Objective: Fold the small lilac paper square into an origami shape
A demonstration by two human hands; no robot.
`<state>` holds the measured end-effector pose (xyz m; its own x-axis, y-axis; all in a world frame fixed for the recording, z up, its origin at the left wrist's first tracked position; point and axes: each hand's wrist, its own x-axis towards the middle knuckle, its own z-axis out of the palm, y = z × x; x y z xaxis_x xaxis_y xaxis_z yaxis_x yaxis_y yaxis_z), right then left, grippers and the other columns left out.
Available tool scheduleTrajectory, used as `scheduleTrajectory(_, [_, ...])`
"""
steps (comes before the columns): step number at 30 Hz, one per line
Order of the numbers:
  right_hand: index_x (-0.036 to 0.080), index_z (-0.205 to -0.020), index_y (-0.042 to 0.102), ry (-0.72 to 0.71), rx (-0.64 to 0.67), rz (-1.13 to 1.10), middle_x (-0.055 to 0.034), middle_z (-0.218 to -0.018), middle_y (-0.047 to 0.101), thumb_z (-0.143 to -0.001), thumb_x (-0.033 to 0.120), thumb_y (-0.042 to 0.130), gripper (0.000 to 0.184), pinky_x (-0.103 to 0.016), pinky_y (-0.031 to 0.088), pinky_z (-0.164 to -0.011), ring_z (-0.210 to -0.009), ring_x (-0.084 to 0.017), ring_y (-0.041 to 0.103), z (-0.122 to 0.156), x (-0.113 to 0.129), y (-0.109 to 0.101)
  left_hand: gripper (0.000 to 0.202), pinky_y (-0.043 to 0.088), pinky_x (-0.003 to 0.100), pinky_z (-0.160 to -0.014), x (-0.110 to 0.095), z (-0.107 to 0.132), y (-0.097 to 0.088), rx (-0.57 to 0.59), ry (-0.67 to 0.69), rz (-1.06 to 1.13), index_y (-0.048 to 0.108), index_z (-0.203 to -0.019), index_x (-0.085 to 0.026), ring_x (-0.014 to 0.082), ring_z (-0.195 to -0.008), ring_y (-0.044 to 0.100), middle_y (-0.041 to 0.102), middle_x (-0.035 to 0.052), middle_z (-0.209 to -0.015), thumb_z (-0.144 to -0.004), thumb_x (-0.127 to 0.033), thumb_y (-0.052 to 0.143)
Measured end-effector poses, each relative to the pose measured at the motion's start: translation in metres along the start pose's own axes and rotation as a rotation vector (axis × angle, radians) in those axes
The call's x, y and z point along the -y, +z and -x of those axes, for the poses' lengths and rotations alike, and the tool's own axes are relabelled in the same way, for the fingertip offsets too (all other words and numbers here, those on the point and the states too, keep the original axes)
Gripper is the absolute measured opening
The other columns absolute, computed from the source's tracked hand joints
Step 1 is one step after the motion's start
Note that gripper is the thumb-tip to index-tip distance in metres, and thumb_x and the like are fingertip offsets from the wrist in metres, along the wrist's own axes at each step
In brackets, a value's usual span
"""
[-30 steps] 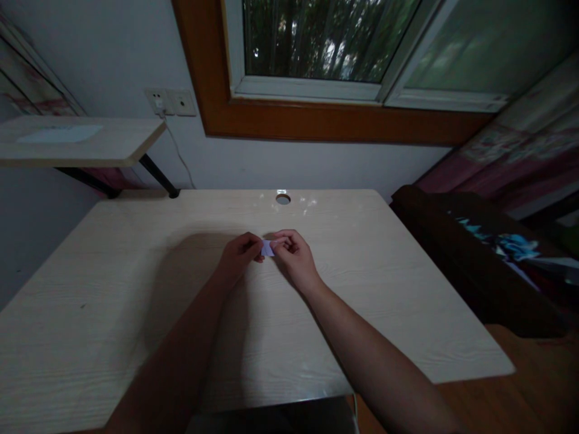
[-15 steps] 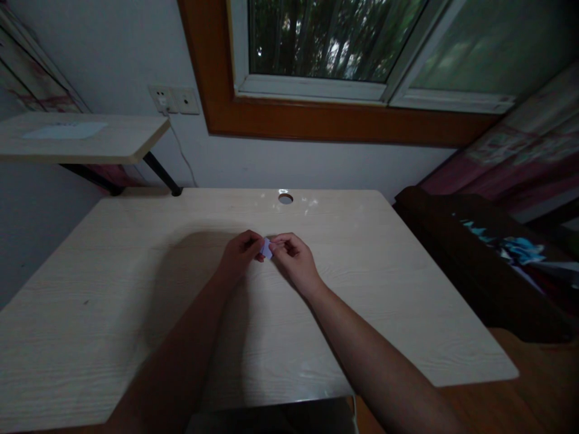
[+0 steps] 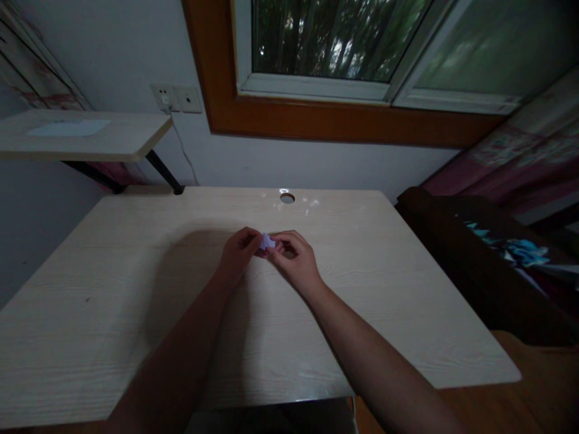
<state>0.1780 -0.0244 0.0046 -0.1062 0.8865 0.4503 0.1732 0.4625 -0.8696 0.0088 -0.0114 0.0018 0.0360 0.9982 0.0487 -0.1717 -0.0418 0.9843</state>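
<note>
A small pale lilac piece of folded paper is held just above the middle of a light wooden desk. My left hand pinches its left side with curled fingers. My right hand pinches its right side, fingers bent over it. The two hands meet at the paper, and most of the paper is hidden between the fingertips.
A round cable hole sits near the desk's far edge. A raised side shelf with a pale sheet stands at the left, wall sockets behind it. A dark wooden bed frame with bedding lies to the right, under a window.
The visible part of the paper has shrunk and shifted slightly up as both hands closed in around it. The camera view drifted a little.
</note>
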Motion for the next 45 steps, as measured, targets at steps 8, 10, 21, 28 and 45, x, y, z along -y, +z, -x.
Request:
scheduleTrajectory(8, [0.034, -0.109, 0.076, -0.07, 0.003, 0.075, -0.0069, -0.107, 0.068, -0.087, 0.028, 0.072, 0.023, -0.038, 0.055, -0.075, -0.083, -0.02, 0.063, 0.0008, 0.0024, -0.0009, 0.033, 0.061, 0.025, -0.057, -0.0015, 0.0003, 0.0004, -0.014, 0.001, 0.014, 0.061, -0.076, -0.016, 0.0115, -0.054, 0.067, 0.067, -0.0022, -0.066, -0.074, -0.044, 0.078])
scheduleTrajectory(10, [0.035, -0.11, 0.076, -0.071, 0.003, 0.08, -0.0066, -0.108, 0.069, -0.088, 0.029, 0.071, 0.024, -0.038, 0.055, -0.075, -0.085, -0.021, 0.063, 0.001, 0.0024, -0.0011, 0.033, 0.061, 0.025, -0.057, -0.0011, 0.0, 0.0005, -0.014, -0.004, 0.029, 0.061, -0.077, -0.016, 0.0115, -0.054, 0.067, 0.067, -0.0021, -0.067, -0.073, -0.043, 0.079])
scheduleTrajectory(21, [0.032, -0.111, 0.076, -0.125, 0.006, 0.155, -0.0065, -0.108, 0.072, -0.091, 0.029, 0.068, 0.022, -0.038, 0.058, -0.081, -0.094, -0.021, 0.067, 0.0007, -0.0001, -0.0011, 0.034, 0.063, 0.028, -0.062, 0.0017, -0.0003, -0.0003, -0.001, -0.04, 0.043, 0.063, -0.081, -0.015, 0.0128, -0.06, 0.068, 0.07, -0.0004, -0.072, -0.071, -0.043, 0.081])
scheduleTrajectory(28, [0.03, -0.102, 0.078, -0.187, -0.044, 0.197, -0.0056, -0.101, 0.075, -0.093, 0.022, 0.065, 0.018, -0.037, 0.059, -0.084, -0.094, -0.02, 0.07, -0.0006, 0.0068, -0.0031, 0.032, 0.064, 0.028, -0.064, -0.0006, 0.0015, 0.0003, 0.04, -0.065, 0.079, 0.064, -0.082, -0.016, 0.0146, -0.066, 0.07, 0.07, -0.0002, -0.073, -0.072, -0.041, 0.081])
scheduleTrajectory(45, [0.027, -0.1, 0.074, -0.348, -0.093, 0.319, -0.0059, -0.101, 0.072, -0.09, 0.017, 0.067, 0.016, -0.035, 0.06, -0.08, -0.092, -0.019, 0.069, 0.0027, 0.0015, -0.0033, 0.029, 0.063, 0.026, -0.059, 0.0006, 0.0012, 0.0012, 0.072, -0.104, 0.109, 0.065, -0.079, -0.015, 0.0129, -0.06, 0.068, 0.067, -0.0013, -0.069, -0.071, -0.039, 0.08])
